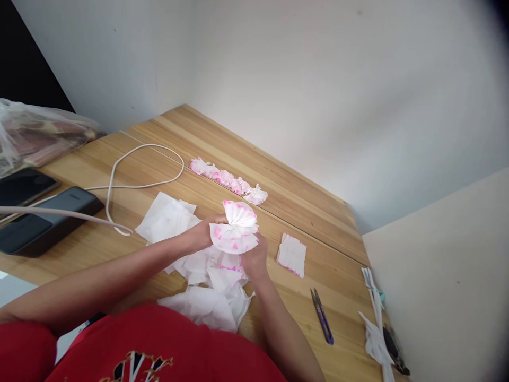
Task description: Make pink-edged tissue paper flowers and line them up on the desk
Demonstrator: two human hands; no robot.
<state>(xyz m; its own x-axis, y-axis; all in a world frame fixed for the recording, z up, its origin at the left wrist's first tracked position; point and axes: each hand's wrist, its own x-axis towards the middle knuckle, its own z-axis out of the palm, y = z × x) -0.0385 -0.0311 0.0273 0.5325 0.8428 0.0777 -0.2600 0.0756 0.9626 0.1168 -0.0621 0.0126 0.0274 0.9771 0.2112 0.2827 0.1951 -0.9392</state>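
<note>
Between my two hands is a white tissue paper flower, fanned out, gathered at its middle and edged in pink. My left hand grips it from the left, its fingers mostly hidden behind the paper. At the lower right, my right hand is closed on the flower's edge, with the fingertips partly covered. Loose white tissue sheets lie under and around my hands, some with pink marks. A row of finished-looking pink and white paper flowers lies beyond them.
A square stack of pink-edged tissue and purple-handled thread snips lie to the right. At left are a white cable, a black power bank, a phone and a plastic bag. White strips lie by the right wall.
</note>
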